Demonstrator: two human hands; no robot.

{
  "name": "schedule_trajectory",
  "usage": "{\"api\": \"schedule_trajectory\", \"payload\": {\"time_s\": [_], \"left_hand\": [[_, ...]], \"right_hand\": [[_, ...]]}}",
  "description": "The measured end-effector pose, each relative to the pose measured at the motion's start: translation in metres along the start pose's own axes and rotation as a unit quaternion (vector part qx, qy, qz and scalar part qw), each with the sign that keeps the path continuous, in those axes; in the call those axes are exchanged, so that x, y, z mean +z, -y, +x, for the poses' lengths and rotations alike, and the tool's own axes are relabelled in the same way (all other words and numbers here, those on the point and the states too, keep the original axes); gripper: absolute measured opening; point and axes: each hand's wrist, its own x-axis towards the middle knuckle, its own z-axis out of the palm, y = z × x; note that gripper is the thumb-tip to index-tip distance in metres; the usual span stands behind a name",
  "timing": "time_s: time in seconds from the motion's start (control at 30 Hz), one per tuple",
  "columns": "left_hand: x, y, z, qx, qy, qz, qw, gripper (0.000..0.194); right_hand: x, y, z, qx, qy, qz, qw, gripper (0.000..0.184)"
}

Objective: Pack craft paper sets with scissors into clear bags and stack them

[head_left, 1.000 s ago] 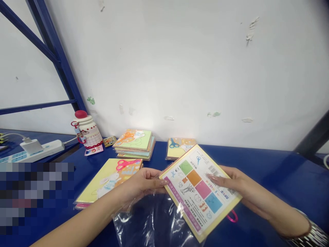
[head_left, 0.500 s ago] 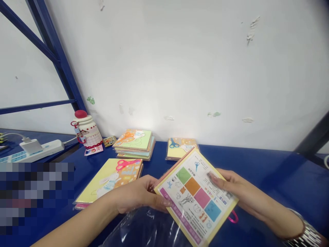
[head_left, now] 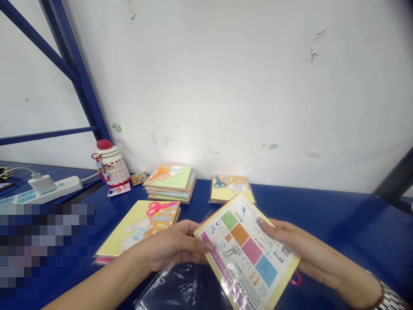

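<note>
Both hands hold a yellow-edged craft book (head_left: 245,254), its back cover facing up with coloured squares and a barcode. My left hand (head_left: 176,245) grips its left edge, and my right hand (head_left: 292,245) rests its fingers on the cover's right side. A clear plastic bag (head_left: 180,286) lies below my left hand, and its sheen overlaps the book's lower part. A pink loop (head_left: 296,279) pokes out from under the book's right corner. Another craft book with pink scissors on its cover (head_left: 138,226) lies left of my left hand.
A stack of craft books (head_left: 171,183) and a single one (head_left: 230,189) lie on the blue table (head_left: 338,219) by the white wall. Further left stand a decorated bottle (head_left: 111,165) and a power strip (head_left: 54,186). Blue steel framing (head_left: 72,73) rises at left.
The book has moved lower in the view, with both hands following it. The plastic bag has shifted down and left, and its sheen now overlaps the book's lower part.
</note>
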Motion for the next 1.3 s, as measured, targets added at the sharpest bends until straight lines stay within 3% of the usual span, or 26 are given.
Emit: {"api": "schedule_trajectory", "payload": {"time_s": [0.27, 0.63, 0.9, 1.3], "left_hand": [[0.002, -0.007, -0.002, 0.000, -0.035, 0.081, 0.996, 0.023], [0.001, -0.008, -0.004, -0.013, -0.013, 0.143, 0.990, 0.030], [0.005, -0.010, -0.007, 0.000, 0.035, 0.154, 0.987, 0.029], [0.006, -0.002, -0.002, 0.006, 0.011, 0.141, 0.990, 0.036]], "right_hand": [[0.002, 0.005, -0.004, -0.010, 0.029, -0.003, 1.000, 0.040], [-0.004, 0.010, -0.008, -0.017, 0.104, -0.049, 0.993, 0.036], [-0.005, 0.021, -0.015, -0.023, 0.136, -0.098, 0.986, 0.029], [-0.002, 0.017, -0.010, -0.046, 0.070, -0.176, 0.981, 0.038]]}}
